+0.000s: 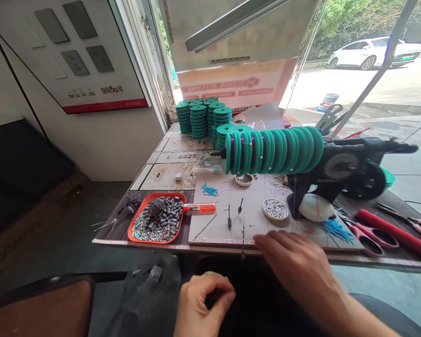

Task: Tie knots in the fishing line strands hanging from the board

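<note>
My left hand [201, 302] hovers below the table's front edge, thumb and fingertips pinched together; whether something thin is between them I cannot tell. My right hand [294, 264] reaches over the front edge of the white work board [231, 224], fingers stretched and blurred, holding nothing visible, its fingertips near a small dark hook-like piece [243, 232]. A row of green spools [272, 150] sits on the shaft of a black winding machine [347, 171] above the board. Two small dishes of beads [275, 208] stand on the board.
An orange tray [156, 218] of small metal cylinders lies at the left, with an orange-handled tool [199, 208] beside it. Stacks of green spools [199, 117] stand at the back. Red scissors [368, 234] and a red rod [396, 234] lie to the right. A brown chair [38, 306] is at the lower left.
</note>
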